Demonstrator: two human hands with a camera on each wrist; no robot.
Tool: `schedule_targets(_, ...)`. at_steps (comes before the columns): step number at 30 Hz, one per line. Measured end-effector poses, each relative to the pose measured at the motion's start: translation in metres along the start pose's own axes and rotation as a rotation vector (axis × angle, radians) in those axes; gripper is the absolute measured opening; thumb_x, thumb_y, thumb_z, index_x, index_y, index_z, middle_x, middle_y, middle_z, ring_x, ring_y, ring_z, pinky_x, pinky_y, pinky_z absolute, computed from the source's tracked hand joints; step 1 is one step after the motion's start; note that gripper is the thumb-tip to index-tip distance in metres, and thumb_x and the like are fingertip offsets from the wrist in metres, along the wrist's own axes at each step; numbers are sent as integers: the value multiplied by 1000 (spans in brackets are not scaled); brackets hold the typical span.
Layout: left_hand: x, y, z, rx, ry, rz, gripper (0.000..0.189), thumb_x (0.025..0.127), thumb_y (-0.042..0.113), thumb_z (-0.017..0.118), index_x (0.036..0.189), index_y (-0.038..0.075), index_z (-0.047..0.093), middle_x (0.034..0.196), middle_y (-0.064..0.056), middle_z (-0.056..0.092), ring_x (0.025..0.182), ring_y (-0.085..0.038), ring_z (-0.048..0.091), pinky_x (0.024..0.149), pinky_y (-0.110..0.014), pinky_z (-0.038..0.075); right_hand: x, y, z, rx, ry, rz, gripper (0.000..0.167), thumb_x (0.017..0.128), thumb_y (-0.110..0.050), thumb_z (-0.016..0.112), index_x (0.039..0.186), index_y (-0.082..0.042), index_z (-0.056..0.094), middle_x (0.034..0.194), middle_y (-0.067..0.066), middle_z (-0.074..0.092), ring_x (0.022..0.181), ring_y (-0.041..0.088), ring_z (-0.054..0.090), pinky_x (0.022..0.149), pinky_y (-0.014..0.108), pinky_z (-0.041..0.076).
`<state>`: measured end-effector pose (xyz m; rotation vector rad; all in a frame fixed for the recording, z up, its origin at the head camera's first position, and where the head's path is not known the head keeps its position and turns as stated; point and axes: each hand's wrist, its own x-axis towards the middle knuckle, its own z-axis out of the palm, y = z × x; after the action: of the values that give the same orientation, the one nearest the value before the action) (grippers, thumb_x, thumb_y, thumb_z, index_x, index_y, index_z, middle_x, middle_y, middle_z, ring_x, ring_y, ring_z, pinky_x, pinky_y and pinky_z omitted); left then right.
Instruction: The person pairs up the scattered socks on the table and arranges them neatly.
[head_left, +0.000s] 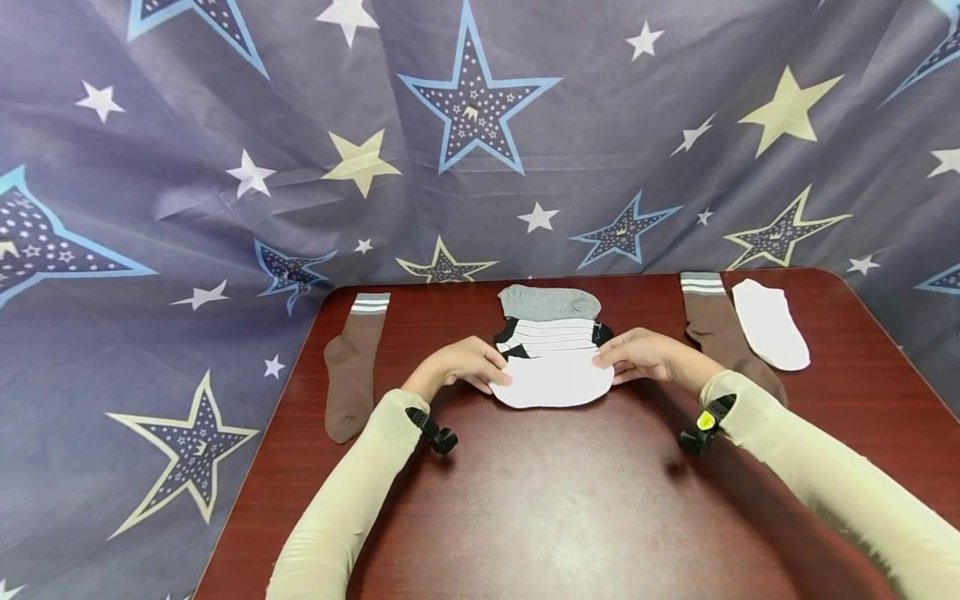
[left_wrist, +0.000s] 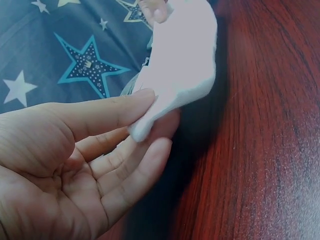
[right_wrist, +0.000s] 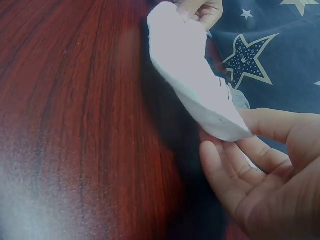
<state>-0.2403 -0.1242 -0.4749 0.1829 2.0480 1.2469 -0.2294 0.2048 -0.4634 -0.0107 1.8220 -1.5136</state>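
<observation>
Both hands hold a white ankle sock [head_left: 552, 382] stretched sideways between them, in the middle of the table. My left hand [head_left: 467, 364] pinches its left end between thumb and fingers; in the left wrist view the thumb lies over the sock [left_wrist: 184, 50]. At the opposite end, my right hand [head_left: 641, 357] pinches the other tip, also seen in the right wrist view. Behind the white sock, and partly covered by it, is a white striped sock [head_left: 551, 333] with black heel and toe. A grey sock [head_left: 551, 302] lies beyond that one, near the back edge.
A brown sock [head_left: 352, 375] with grey and white bands lies at the left. Its lookalike brown sock [head_left: 716, 329] is at the right, partly behind the right forearm, beside another white sock [head_left: 772, 325]. A star-patterned cloth [head_left: 480, 217] hangs behind the dark red table [head_left: 540, 508].
</observation>
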Motion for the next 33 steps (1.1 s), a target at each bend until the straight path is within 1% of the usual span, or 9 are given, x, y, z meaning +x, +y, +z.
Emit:
schedule_targets(5,0,-1,0,-4,-48,-32,28,85,1,78,111,-8,71,82,0,68,71,-10,64,72,-30,63,1,2,2,-32,13,6,23,98,-7,62,117,6,66,81,-5,73,77,6,68,75,26,59)
schedule_targets(9,0,-1,1,-13,-51,-53,31,86,1,77,114,-9,69,83,0,67,72,-9,64,72,-29,63,3,4,4,-63,35,5,28,96,-7,64,119,8,64,80,-6,72,75,6,67,75,26,59)
schedule_targets(13,0,-1,2,-29,-35,-67,38,88,1,75,122,-12,64,90,-3,65,72,-10,64,73,-29,63,5,5,4,-81,64,20,25,94,-7,66,115,7,65,77,-7,71,73,7,66,74,25,59)
schedule_targets(18,1,-1,2,-59,-18,-88,42,91,1,71,129,-13,59,97,-6,63,73,-11,64,76,-29,63,8,5,5,-100,104,36,29,94,-9,67,117,8,63,76,-7,69,72,7,65,73,24,59)
schedule_targets(21,3,-2,1,-71,2,-92,41,92,0,71,129,-13,59,99,-6,64,75,-11,64,76,-29,63,9,5,7,-104,132,36,32,94,-8,67,119,11,61,75,-7,69,70,7,65,72,25,59)
schedule_targets(25,3,-2,1,-80,34,-90,40,92,0,70,129,-12,60,98,-7,66,76,-10,64,76,-29,63,10,4,9,-106,145,25,34,94,-7,67,120,13,60,74,-6,68,69,7,64,71,25,60)
schedule_targets(33,7,-3,2,-104,94,-76,38,92,-2,69,127,-11,62,94,-7,67,70,-9,65,73,-28,63,14,1,9,-87,166,28,34,94,-7,68,120,14,60,74,-5,69,70,6,65,71,26,60)
